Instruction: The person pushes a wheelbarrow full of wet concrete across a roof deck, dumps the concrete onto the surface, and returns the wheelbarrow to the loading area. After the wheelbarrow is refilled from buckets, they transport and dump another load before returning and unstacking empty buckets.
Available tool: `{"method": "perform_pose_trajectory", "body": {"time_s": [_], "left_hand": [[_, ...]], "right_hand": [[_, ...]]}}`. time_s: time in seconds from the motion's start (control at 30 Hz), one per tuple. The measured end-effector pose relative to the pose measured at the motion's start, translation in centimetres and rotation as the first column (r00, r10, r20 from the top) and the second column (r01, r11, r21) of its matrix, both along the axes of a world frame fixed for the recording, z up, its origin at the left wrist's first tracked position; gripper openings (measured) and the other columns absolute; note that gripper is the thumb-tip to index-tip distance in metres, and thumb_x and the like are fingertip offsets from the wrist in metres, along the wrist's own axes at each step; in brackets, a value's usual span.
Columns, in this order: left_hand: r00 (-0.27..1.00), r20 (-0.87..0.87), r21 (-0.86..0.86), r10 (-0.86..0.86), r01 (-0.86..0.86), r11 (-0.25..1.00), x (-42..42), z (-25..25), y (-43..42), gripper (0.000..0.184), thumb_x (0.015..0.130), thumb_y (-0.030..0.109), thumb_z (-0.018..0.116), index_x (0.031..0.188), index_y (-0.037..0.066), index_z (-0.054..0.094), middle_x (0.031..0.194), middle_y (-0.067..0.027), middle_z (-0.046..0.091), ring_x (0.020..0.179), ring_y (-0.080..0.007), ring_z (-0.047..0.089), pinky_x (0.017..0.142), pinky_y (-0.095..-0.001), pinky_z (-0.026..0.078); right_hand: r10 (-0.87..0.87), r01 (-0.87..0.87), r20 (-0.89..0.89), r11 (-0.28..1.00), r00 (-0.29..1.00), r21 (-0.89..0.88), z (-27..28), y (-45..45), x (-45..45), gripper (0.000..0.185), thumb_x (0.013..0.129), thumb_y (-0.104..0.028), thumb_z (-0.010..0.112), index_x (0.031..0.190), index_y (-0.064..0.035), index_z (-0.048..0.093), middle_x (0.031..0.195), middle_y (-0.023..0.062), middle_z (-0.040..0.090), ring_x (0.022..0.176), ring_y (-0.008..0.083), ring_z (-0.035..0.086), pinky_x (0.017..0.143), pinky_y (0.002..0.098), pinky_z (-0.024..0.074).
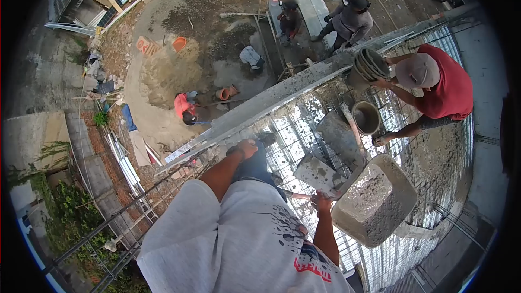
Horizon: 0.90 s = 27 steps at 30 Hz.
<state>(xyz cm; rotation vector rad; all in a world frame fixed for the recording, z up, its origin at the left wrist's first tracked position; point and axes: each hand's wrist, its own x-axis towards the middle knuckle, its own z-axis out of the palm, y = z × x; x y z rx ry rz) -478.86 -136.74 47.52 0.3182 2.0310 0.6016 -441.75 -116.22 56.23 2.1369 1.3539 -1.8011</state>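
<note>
My right hand (321,202) is closed around a reddish handle (299,196) beside a wheelbarrow (401,176) whose tray holds wet grey concrete (370,198). A second, longer handle (353,125) reaches from the tray's far side toward a bucket. My left hand (248,148), with a dark band at the wrist, is curled in above my dark trouser leg (255,165); nothing shows in it. Flat grey, concrete-splashed boards (317,174) lie between my legs and the wheelbarrow.
A co-worker in a red shirt (448,84) holds stacked buckets (369,65); another bucket (366,118) stands nearby. Rebar mesh over shiny metal decking (296,130) lies underfoot. Past the concrete edge beam (244,114), several people are lower down near a sand pile (168,73).
</note>
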Motion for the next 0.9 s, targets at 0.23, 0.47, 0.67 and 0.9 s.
{"method": "perform_pose_trajectory", "body": {"time_s": [0.23,0.47,0.67,0.9], "left_hand": [[0.992,0.119,0.071,-0.041,0.033,0.997,-0.6,-3.9,0.0,0.048,0.075,0.035,0.066,0.112,0.005,0.063,0.118,-0.0177,0.060,0.111,-0.0295,0.056,0.096,-0.0356,0.044],[0.986,-0.042,0.084,-0.159,0.162,0.983,-2.1,-2.8,1.4,0.043,0.075,0.032,0.068,0.108,0.005,0.065,0.112,-0.0177,0.062,0.106,-0.0312,0.058,0.091,-0.0362,0.046],[0.934,-0.293,0.200,-0.202,0.266,0.943,-2.3,-9.1,1.4,0.034,0.077,0.020,0.069,0.106,0.003,0.064,0.083,-0.0128,0.069,0.073,-0.0182,0.066,0.067,-0.0294,0.052],[0.998,-0.024,0.148,-0.056,0.059,0.987,-1.9,-7.7,1.2,0.039,0.077,0.024,0.069,0.109,0.004,0.063,0.097,-0.0139,0.066,0.084,-0.0209,0.063,0.076,-0.0323,0.050]], "right_hand": [[-0.013,0.015,-0.066,1.000,0.998,0.025,-1.1,-0.3,1.6,0.027,0.090,-0.024,0.056,0.107,-0.0033,0.060,0.088,0.0099,0.065,0.073,0.0199,0.064,0.056,0.0308,0.0501],[-0.027,0.031,-0.124,0.999,0.992,0.034,-1.9,-0.8,1.5,0.030,0.090,-0.027,0.055,0.112,-0.0056,0.060,0.092,0.0099,0.066,0.077,0.0208,0.065,0.064,0.0352,0.0517],[-0.021,0.024,-0.071,0.999,0.997,0.041,-2.4,-1.3,2.0,0.027,0.088,-0.026,0.059,0.105,-0.0056,0.062,0.089,0.0105,0.066,0.075,0.0227,0.065,0.065,0.0380,0.0516],[-0.023,0.023,-0.081,1.000,0.996,0.001,-1.4,-0.9,1.9,0.028,0.090,-0.026,0.056,0.107,-0.0044,0.061,0.092,0.0119,0.066,0.077,0.0229,0.065,0.062,0.0362,0.0515]]}}
